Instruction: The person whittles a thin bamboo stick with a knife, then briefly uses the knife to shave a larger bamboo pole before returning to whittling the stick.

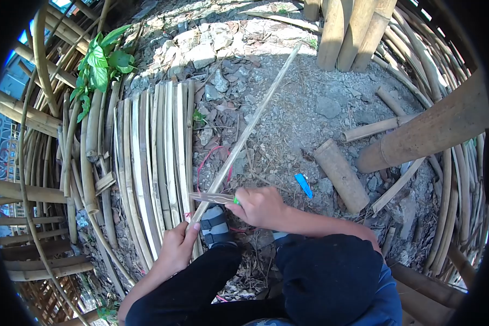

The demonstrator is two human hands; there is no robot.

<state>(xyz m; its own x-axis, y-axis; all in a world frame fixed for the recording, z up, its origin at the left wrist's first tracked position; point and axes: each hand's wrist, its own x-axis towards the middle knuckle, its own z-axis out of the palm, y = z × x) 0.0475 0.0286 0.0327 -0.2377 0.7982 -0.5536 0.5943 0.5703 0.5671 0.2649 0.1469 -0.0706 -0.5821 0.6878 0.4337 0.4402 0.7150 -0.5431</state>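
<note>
My left hand point(179, 242) is closed around the lower end of a long, split bamboo strip point(254, 120). The strip slants up and to the right from my lap over the ground. In my right hand point(261, 207) is a knife point(216, 198), its green handle mostly hidden by the fingers. The blade points left and crosses the strip just above my left hand. Beside the left hand lies a row of split bamboo slats point(156, 152), side by side on the ground.
A flat blue piece point(303, 186) and a short bamboo section point(341, 175) lie on the stony ground to the right. A thick bamboo post point(429, 127) leans in there. Pink cord point(201, 165) loops near my shoe point(216, 225). Bamboo poles point(32, 193) stand along the left.
</note>
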